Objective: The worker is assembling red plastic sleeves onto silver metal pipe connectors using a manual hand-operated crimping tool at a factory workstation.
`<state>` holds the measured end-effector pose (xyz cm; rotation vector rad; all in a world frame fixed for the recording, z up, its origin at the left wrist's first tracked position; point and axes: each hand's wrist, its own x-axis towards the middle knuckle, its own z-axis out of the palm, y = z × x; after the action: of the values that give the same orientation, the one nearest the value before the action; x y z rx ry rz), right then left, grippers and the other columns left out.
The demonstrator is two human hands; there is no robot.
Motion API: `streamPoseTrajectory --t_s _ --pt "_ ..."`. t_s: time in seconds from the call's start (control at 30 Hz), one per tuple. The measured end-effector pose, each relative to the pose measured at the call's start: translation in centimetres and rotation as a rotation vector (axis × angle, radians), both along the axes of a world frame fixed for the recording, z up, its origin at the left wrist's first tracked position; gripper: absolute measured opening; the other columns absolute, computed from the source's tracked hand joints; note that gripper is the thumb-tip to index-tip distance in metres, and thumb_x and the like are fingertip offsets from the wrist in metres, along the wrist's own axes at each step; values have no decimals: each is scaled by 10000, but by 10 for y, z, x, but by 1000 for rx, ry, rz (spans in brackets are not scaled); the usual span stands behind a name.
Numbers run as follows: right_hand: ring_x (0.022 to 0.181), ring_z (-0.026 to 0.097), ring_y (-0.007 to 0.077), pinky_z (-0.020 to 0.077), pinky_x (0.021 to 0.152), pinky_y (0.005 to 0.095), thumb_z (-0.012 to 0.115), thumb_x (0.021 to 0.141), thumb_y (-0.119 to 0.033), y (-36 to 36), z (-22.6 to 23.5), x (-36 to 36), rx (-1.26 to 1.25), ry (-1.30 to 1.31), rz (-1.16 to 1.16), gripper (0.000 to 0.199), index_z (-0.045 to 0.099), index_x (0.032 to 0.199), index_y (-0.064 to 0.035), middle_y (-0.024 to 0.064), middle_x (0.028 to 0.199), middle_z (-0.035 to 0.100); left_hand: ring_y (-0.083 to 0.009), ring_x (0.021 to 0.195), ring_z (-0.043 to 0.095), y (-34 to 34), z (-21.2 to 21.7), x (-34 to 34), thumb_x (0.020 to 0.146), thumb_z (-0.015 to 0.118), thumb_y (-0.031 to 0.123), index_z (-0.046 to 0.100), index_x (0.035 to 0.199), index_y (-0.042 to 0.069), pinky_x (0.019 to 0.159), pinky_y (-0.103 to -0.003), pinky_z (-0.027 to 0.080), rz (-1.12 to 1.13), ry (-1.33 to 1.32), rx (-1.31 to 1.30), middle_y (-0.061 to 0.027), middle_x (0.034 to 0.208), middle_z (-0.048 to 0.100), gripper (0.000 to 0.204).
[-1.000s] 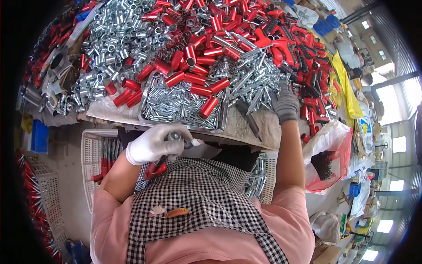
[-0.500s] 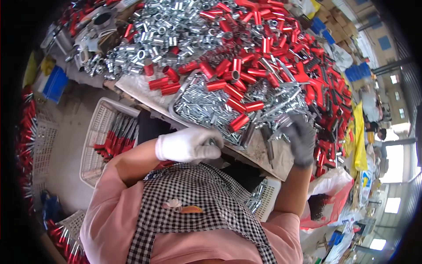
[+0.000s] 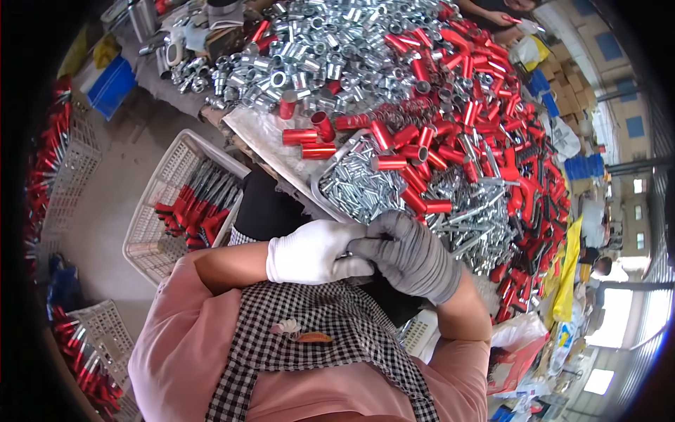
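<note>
My left hand [image 3: 316, 253], in a white glove, is closed in front of the checked apron, fingers curled round something I cannot make out. Pressed against its fingertips is my right hand [image 3: 415, 257], in a grey glove, its thumb and fingers pinched together. Whatever lies between the two hands is hidden by the gloves. Just beyond them is a tray [image 3: 318, 188] of small silver pins [image 3: 362, 176]. Red metal tubes [image 3: 318, 150] lie beside and over the tray, and longer silver rods [image 3: 467, 228] are heaped to its right.
Silver collars [image 3: 309, 60] form a big pile at the back. Red handle parts [image 3: 524, 193] are heaped at the right. At my left stands a white basket [image 3: 140, 232] holding red-handled tools [image 3: 200, 211]. Another person's hand [image 3: 500, 17] shows at the far edge.
My right hand has come from the heap of silver parts, back and leftward, to meet my left hand. The view has shifted, and the small silver part seen in my left fist is now covered.
</note>
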<state>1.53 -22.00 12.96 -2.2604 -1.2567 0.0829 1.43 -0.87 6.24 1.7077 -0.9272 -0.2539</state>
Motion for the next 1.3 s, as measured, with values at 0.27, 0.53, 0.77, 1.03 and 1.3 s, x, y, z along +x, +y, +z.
streamPoseTrajectory --t_s 0.27,0.53,0.77,1.03,1.3 --pt "942 653 219 534 805 342 782 799 -236 29 25 81 -49 726 175 473 616 1213 -77 115 1127 644 -400 781 658 30 -20 6 873 688 409 583 1153 58 677 -459 523 107 -45 -34 -187 843 649 461" --pt "1010 653 364 524 908 436 615 844 -269 113 -56 239 -811 -148 -357 366 675 1147 -72 188 1071 683 -359 761 673 27 -19 10 859 716 401 598 1104 42 678 -432 537 113 -80 -45 -159 846 664 450" --pt "929 697 355 556 840 452 737 697 -364 131 -86 288 -1034 72 -266 472 730 1068 -72 207 1035 704 -356 771 676 24 -17 14 836 744 373 598 1095 43 676 -426 535 123 -77 -29 -150 851 669 444" --pt "968 670 280 528 922 365 786 700 -272 94 -29 220 -362 41 -482 502 641 1131 -60 160 1062 666 -358 803 689 21 -16 7 841 745 339 595 1139 31 712 -418 545 76 -50 5 -178 891 682 454" --pt "884 638 164 510 807 307 685 798 -78 -18 27 60 107 559 -400 338 638 1112 37 69 933 663 -366 781 672 23 -26 -3 778 790 328 629 1104 20 705 -411 535 81 -12 78 -191 879 665 476"
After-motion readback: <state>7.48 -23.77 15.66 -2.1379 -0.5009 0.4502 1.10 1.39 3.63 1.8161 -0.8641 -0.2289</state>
